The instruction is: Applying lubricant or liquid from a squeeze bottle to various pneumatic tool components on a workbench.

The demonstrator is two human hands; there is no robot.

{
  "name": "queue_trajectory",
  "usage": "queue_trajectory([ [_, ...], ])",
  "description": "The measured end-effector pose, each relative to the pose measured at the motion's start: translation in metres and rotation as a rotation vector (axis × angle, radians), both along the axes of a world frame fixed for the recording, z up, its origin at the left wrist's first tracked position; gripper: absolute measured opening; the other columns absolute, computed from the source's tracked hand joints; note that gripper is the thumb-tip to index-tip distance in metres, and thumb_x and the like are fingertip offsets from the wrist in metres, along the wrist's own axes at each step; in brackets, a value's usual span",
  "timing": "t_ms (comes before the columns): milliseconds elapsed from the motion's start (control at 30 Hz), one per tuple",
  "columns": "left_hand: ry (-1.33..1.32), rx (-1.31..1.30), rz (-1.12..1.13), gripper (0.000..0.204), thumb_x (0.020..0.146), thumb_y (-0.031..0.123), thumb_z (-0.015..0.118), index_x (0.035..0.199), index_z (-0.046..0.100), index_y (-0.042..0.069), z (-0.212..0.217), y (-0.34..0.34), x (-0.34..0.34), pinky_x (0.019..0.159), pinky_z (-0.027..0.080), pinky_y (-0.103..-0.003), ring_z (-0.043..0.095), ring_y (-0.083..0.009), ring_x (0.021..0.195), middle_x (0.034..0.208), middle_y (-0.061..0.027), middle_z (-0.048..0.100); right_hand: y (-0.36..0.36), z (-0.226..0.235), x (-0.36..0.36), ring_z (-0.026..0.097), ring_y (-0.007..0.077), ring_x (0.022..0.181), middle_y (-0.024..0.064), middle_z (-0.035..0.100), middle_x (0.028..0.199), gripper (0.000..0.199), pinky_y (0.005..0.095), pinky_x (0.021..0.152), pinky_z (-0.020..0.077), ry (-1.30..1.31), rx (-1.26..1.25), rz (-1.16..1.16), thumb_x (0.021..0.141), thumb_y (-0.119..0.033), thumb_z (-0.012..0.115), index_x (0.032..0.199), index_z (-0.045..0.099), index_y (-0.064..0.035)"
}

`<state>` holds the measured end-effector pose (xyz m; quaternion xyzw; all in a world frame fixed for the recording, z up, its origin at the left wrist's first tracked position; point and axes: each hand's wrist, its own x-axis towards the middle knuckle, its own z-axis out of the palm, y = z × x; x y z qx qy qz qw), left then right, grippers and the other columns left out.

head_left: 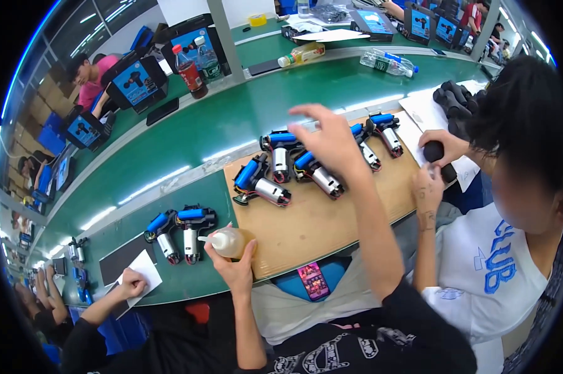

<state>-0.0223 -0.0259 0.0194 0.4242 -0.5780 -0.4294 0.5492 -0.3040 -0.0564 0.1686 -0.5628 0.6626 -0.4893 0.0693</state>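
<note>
My left hand (pixel 238 269) is wrapped round a translucent squeeze bottle (pixel 229 242) with a pale nozzle and yellowish contents, at the table's near edge. My right hand (pixel 334 143) hovers, fingers spread with nothing visible in them, above a row of motor assemblies. Each has a silver cylindrical motor and a blue battery-like cylinder, such as the one at the row's left end (pixel 264 186). The right hand and forearm partly cover those behind. The row lies on a brown cardboard sheet (pixel 294 234). Two similar assemblies (pixel 192 240) lie left of the bottle.
A person at my right holds a dark rounded part (pixel 433 151); dark parts (pixel 457 100) lie beyond. At left, another person's fist (pixel 132 283) rests by white paper (pixel 145 274). Drink bottles (pixel 191 73) and boxes (pixel 135 82) stand across the green table. A phone (pixel 313 280) lies on my lap.
</note>
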Motion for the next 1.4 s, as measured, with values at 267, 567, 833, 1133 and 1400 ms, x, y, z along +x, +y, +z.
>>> queue_trajectory([
  [267,-0.136,-0.023,0.177,0.078,0.071,0.005,0.091,0.133,0.046,0.002,-0.003,-0.007,0.013,0.096,0.050,-0.037,0.064,-0.0237,0.106,0.117,-0.0140,0.063,-0.060,0.026,-0.001,0.072,0.0179,0.083,0.0102,0.077,0.091,0.025,0.0310,0.079,0.0563,0.167,-0.186,-0.037,0.086,-0.025,0.069,0.099,0.077,-0.0057],
  [567,-0.209,-0.286,0.428,0.045,0.080,0.004,0.073,0.120,0.054,-0.003,-0.021,0.061,0.045,0.090,0.048,-0.041,0.060,-0.0287,0.097,0.110,-0.0177,0.060,-0.201,-0.027,-0.090,0.071,0.0352,0.099,0.0151,0.076,0.103,0.038,0.0432,0.097,0.0533,0.755,0.747,0.124,0.080,-0.019,0.054,0.108,0.078,-0.0111],
  [833,-0.811,-0.003,-0.422,0.033,0.086,0.017,0.070,0.119,0.071,0.011,-0.210,0.134,0.053,0.097,0.049,-0.044,0.062,-0.0391,0.110,0.121,-0.0214,0.064,-0.375,-0.049,-0.187,0.072,0.0212,0.072,0.0116,0.077,0.085,0.028,0.0333,0.069,0.0595,0.104,0.484,-0.130,0.086,-0.028,0.061,0.089,0.078,-0.0051],
  [1133,-0.818,0.167,-0.465,0.023,0.086,0.017,0.069,0.108,0.068,0.011,-0.181,0.044,0.047,0.084,0.048,-0.043,0.060,-0.0367,0.095,0.107,-0.0179,0.061,-0.293,-0.023,-0.002,0.067,0.0334,0.092,0.0194,0.067,0.093,0.017,0.0420,0.075,0.0585,0.899,0.326,0.900,0.079,-0.012,0.062,0.087,0.069,0.0006],
  [1400,-0.730,0.021,-0.671,0.013,0.085,0.017,0.068,0.097,0.065,0.012,-0.182,-0.008,0.171,0.073,0.046,-0.043,0.059,-0.0347,0.082,0.093,-0.0148,0.059,-0.393,-0.077,0.089,0.066,0.0301,0.101,0.0148,0.066,0.100,0.019,0.0407,0.075,0.0594,1.183,-0.003,0.759,0.079,-0.013,0.066,0.093,0.068,-0.0011],
])
